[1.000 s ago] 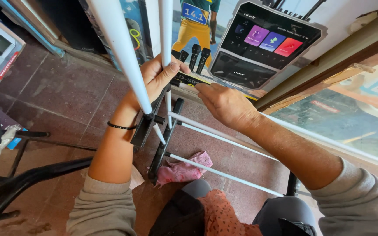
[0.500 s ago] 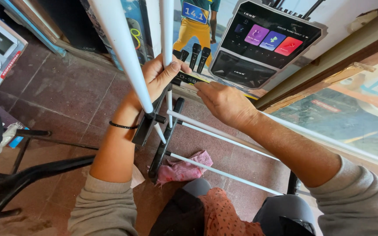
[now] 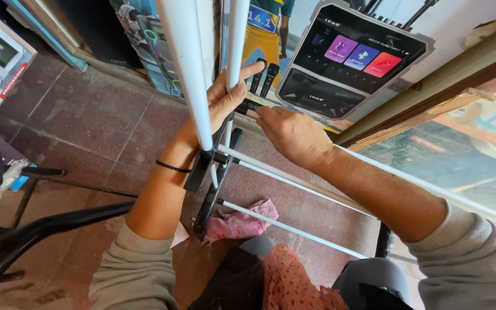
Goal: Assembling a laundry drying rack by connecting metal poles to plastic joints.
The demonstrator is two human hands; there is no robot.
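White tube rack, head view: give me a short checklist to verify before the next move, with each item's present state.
1. Left hand wrapped around the upright white tube: ok.
2. Right hand in full view on the rack: ok, but what its fingertips touch: cannot tell.
3. Black bracket seated on the front white tube: cannot tell, the joint is partly hidden.
4. Slanted white rods lying free of the pink cloth: ok.
5. Tiled floor under the rack free of loose parts: cannot tell.
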